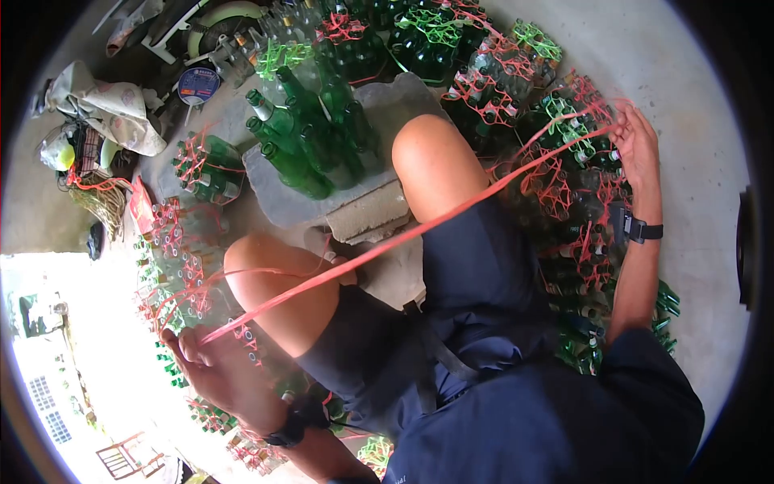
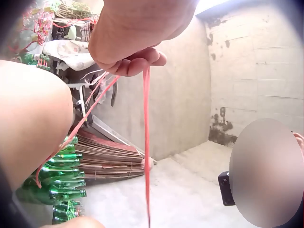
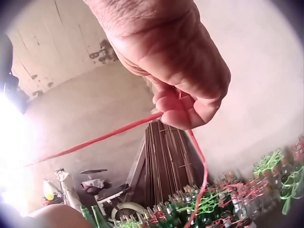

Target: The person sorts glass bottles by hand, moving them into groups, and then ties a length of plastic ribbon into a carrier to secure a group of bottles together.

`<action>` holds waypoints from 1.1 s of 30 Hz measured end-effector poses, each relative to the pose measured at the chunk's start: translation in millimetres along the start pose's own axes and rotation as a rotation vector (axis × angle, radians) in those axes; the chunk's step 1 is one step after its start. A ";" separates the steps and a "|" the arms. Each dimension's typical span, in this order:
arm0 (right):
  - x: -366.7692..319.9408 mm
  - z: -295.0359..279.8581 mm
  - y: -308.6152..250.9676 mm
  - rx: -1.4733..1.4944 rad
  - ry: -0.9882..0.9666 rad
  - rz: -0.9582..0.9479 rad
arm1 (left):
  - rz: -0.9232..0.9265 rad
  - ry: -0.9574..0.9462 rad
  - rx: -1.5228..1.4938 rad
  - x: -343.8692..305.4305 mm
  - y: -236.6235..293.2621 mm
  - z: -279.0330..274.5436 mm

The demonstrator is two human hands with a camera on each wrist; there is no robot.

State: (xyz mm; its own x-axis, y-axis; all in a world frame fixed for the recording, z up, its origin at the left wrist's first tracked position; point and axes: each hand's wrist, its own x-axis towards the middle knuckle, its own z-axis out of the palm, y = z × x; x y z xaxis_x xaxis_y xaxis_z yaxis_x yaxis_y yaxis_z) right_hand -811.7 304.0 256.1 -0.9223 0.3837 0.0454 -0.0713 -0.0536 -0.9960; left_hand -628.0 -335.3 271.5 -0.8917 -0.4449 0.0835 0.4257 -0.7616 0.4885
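Note:
A long red plastic string [image 1: 387, 242] stretches across the person's lap from one hand to the other. At the lower left, the left hand [image 1: 222, 379] grips one part of it; in the left wrist view its fingers [image 2: 137, 64] are curled round the string. Out at the upper right, the right hand [image 1: 638, 149] pinches the other part, its fingers [image 3: 183, 111] bent over the string. A loose length hangs below each hand. Ahead of the knees, several green glass bottles [image 1: 302, 137] stand together, untied, on a grey stone slab [image 1: 274, 202].
Bundles of bottles tied with red and green string [image 1: 564, 129] crowd the floor at the right and back. More tied bottles [image 1: 181, 258] stand at the left. A fan [image 1: 222, 24] and a pale sack [image 1: 113, 109] sit at the back left, and a wooden chair [image 1: 129, 458] at the lower left.

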 end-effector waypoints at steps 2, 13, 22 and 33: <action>2.4 -9.7 5.8 -0.060 0.041 0.026 | -0.093 -0.008 -0.061 0.0 -2.7 7.1; -28.2 20.2 17.7 -1.098 -0.013 -0.281 | 0.064 0.281 1.013 7.2 -56.0 74.7; -153.2 233.1 -26.3 -0.251 -0.965 -0.462 | -0.264 0.013 0.374 0.5 -126.8 100.6; -153.2 250.0 -17.0 -0.388 -1.169 -0.200 | -0.215 0.011 0.981 7.7 -130.5 62.4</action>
State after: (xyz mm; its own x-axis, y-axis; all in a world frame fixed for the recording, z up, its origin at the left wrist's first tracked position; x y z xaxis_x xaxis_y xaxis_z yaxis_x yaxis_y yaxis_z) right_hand -764.1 15.7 285.3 -0.7072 -0.7058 0.0420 -0.3161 0.2624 -0.9117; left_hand -700.0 -210.0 262.6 -0.9312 -0.3515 -0.0961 -0.0633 -0.1036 0.9926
